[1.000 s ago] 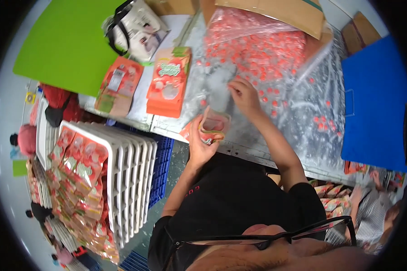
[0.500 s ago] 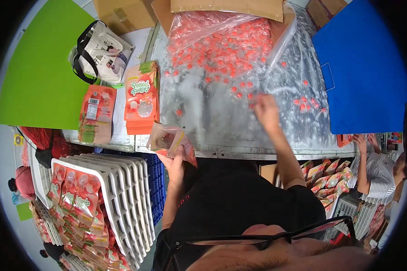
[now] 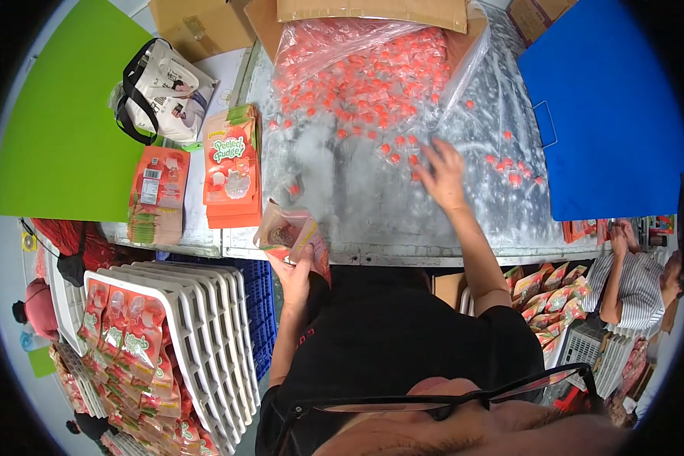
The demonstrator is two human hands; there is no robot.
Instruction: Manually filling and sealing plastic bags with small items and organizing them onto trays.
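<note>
Gripping an opened pouch at the table's near edge, your left hand pinches it; your right hand spreads open over loose red candies, apparently touching some.

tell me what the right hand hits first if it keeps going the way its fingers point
Likely the loose red wrapped candies just beyond the fingertips of the right hand, scattered on the metal table. Past them lies the candy-filled clear plastic bag. Depth is hard to judge.

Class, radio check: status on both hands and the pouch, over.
Left hand grips open pouch at table edge. Right hand spread over loose red candies, fingers open. Nothing blocking between them.
</note>
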